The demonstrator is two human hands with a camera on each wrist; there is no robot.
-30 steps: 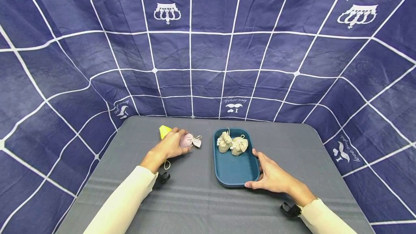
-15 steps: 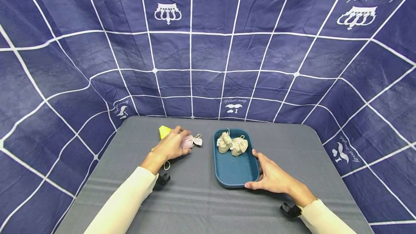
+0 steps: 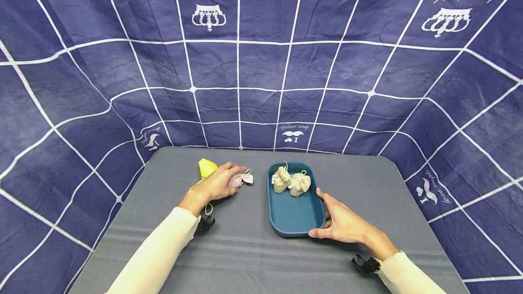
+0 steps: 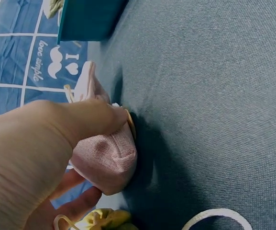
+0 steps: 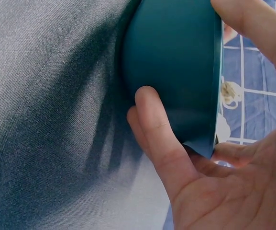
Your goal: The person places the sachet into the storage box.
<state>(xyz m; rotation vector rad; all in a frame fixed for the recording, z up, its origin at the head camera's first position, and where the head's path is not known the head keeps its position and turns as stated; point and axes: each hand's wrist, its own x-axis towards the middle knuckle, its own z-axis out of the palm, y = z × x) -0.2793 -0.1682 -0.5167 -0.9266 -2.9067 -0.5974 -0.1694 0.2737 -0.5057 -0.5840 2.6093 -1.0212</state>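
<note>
My left hand [image 3: 215, 183] pinches a small pink drawstring pouch [image 4: 104, 155] between thumb and fingers, at the left of the table in the head view. The pouch's gathered neck points right; the fingers hide part of its body. To the right, my right hand [image 3: 343, 219] grips the right side of a blue-green tray [image 3: 292, 219]. Its thumb is at the rim, with other fingers against the outer wall in the right wrist view. Two beige drawstring pouches, one [image 3: 281, 179] beside the other [image 3: 300, 183], stand in the tray's far end.
A yellow pouch [image 3: 207, 167] lies just behind and left of my left hand, partly covered by it. A pale cord loop [image 3: 209, 208] shows by the left wrist. Grey cloth [image 3: 249, 257] covers the table; blue checked curtain [image 3: 261, 67] surrounds its back and sides.
My left fingers have drawn in around the pink pouch, and more of the yellow pouch shows behind them. The right hand and tray stay in place.
</note>
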